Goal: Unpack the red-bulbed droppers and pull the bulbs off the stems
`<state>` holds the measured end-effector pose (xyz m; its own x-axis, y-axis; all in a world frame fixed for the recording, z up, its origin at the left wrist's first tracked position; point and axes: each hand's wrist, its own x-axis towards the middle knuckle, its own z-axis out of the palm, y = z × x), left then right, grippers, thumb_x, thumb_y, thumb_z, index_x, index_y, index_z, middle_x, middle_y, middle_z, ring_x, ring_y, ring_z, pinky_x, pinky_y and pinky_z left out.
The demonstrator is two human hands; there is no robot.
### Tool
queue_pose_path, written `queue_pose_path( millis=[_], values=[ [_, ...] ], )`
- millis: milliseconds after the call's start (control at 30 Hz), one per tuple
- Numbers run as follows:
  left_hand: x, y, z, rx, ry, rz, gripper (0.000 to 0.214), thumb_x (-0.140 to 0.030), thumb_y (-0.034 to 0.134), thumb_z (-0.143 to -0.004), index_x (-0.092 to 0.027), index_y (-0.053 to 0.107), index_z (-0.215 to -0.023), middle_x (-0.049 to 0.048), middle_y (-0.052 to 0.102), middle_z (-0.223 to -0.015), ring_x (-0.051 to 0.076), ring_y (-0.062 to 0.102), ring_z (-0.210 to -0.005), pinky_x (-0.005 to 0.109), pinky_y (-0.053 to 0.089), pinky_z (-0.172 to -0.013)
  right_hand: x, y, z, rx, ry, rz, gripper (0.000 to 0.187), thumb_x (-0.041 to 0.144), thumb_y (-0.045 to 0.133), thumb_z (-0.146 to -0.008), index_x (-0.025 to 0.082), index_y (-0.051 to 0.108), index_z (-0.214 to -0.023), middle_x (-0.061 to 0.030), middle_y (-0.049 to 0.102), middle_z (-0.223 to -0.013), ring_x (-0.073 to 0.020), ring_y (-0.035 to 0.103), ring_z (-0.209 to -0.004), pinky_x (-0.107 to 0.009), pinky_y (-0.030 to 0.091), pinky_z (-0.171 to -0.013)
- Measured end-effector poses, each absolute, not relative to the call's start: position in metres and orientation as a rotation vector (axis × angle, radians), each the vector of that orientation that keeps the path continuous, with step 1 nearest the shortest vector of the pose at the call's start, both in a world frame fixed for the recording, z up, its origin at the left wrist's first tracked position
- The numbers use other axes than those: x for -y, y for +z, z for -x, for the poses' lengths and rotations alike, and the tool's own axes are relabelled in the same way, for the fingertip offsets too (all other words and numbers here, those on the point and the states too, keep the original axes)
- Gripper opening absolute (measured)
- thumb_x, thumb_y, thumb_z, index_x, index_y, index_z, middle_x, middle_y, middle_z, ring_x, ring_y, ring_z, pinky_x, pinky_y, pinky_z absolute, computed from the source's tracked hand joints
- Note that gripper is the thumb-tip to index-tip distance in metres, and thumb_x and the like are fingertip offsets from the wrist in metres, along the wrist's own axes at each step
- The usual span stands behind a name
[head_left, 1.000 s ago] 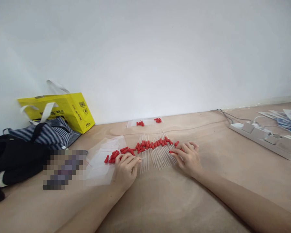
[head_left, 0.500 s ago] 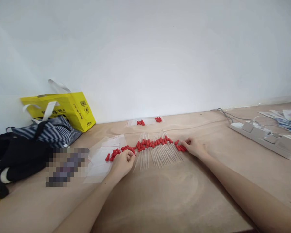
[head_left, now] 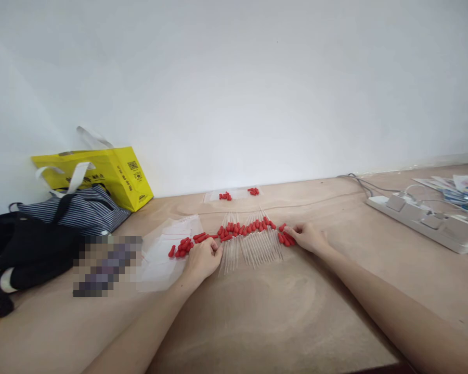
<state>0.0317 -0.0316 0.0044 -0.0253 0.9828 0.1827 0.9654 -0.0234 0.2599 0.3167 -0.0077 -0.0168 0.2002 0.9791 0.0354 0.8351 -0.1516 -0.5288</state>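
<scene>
Several glass droppers with red rubber bulbs lie side by side on the table; their glass tubes (head_left: 263, 249) point toward me and red bulbs (head_left: 253, 227) form a band across the middle. Beside the row's left end, my left hand (head_left: 205, 258) is closed, fingers curled; what they hold, if anything, is hidden. Loose red bulbs (head_left: 184, 246) lie just behind it, on clear plastic bags (head_left: 161, 262). At the right end, my right hand (head_left: 308, 237) has its fingertips drawn together against a small group of red bulbs (head_left: 286, 239). More thin tubes stick out behind the band.
Against the wall lies a flat clear bag (head_left: 239, 192) with more red bulbs. A yellow bag (head_left: 134, 182), a striped bag (head_left: 91, 210) and a black bag (head_left: 31, 254) stand at left. To the right are a power strip (head_left: 413, 221) with chargers and some printed packets (head_left: 458, 189).
The glass tubes at both ends have drawn inward, so the row is narrower and straighter. My right hand and its bulbs have shifted slightly left. My left hand has turned a little, its fingers curled.
</scene>
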Motion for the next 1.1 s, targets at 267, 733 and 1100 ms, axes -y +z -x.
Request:
queue_pose_path(
  millis=[267, 733, 1100],
  values=[
    [0.030, 0.003, -0.029, -2.021, 0.560, -2.067, 0.021, -0.035, 0.049, -0.072, -0.019, 0.050, -0.060, -0.0008, 0.058, -0.052, 0.016, 0.058, -0.057, 0.023, 0.036, -0.051, 0.007, -0.016, -0.318, 1.665, 0.434, 2.056, 0.035, 0.047, 0.041, -0.075, 0.023, 0.064, -0.063, -0.0016, 0.065, -0.066, -0.0199, 0.058, -0.070, -0.035, 0.033, -0.074],
    [0.046, 0.011, -0.020, -1.917, 0.769, -2.080, 0.021, -0.036, 0.045, -0.074, -0.018, 0.055, -0.068, -0.0034, 0.056, -0.053, 0.012, 0.052, -0.051, 0.022, 0.035, -0.052, -0.035, 0.001, -0.283, 1.805, 0.376, 2.096, 0.032, 0.051, 0.053, -0.066, 0.022, 0.065, -0.068, -0.0050, 0.066, -0.071, -0.0225, 0.057, -0.082, -0.035, 0.035, -0.077],
    [0.049, 0.006, -0.017, -1.881, 0.914, -2.346, 0.017, -0.030, 0.045, -0.077, -0.020, 0.058, -0.073, 0.0006, 0.063, -0.073, 0.016, 0.056, -0.072, 0.026, 0.041, -0.066, -0.025, 0.020, -0.281, 1.727, 0.473, 2.074, 0.025, 0.037, 0.049, -0.071, 0.018, 0.062, -0.061, -0.0057, 0.063, -0.059, -0.0165, 0.058, -0.060, -0.025, 0.036, -0.056]
  ],
)
